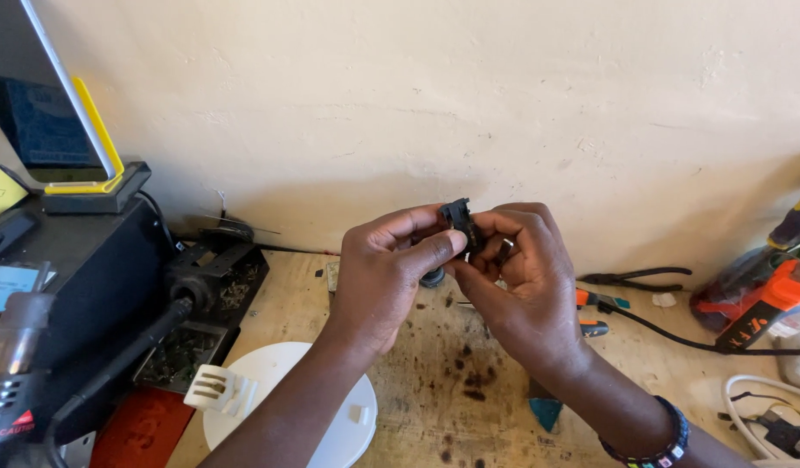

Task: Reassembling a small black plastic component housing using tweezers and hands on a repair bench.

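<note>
A small black part (458, 218) is held up in front of the cream wall (469, 95), above the stained wooden surface (434, 390). It is pinched between both hands: the fingers of the left hand (384, 273) are closed on its near side, and the fingers of the right hand (525, 277) are clamped on its far side and underside. What kind of part it is cannot be told.

Below the part, toward the viewer, a white round disc (330, 433) is seen on the surface, with a white plug (216, 388) at its edge. Left of the part a black machine (97, 277) is placed, and a dark tray (235, 277) of scraps beside it. Right of the part black pliers (634, 279) are laid near the wall, and an orange and black tool (764, 299) further right. A beaded bracelet (664, 446) is worn on the right wrist.
</note>
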